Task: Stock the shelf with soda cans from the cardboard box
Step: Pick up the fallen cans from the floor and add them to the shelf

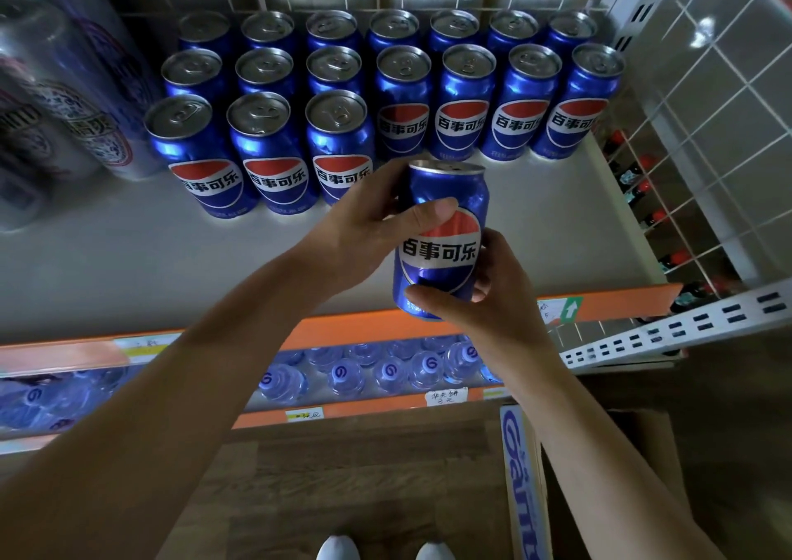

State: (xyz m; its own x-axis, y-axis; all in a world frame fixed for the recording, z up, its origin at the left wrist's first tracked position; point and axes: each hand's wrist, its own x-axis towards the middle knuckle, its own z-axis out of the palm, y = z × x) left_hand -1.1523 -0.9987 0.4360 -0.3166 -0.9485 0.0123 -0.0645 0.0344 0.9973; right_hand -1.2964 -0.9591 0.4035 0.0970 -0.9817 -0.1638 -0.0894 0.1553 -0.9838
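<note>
Front can [439, 250] and shelf cans [274, 182]: each bears a red, white and blue roundel lettered 百事可乐. Box [523, 474] flap: blue letters beginning "Gant", the rest cut off. Upper rail [343, 328]: green tag [569, 310] with a white up-arrow; the handwritten label [444, 397] on the lower rail [385, 409] is too small to read.

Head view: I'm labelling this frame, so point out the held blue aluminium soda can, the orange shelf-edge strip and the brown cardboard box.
Blue aluminium soda can [441, 250], head view, logo band.
Orange shelf-edge strip [343, 330], head view, bare stretch left of can.
Brown cardboard box [525, 495], head view, printed flap.
</note>
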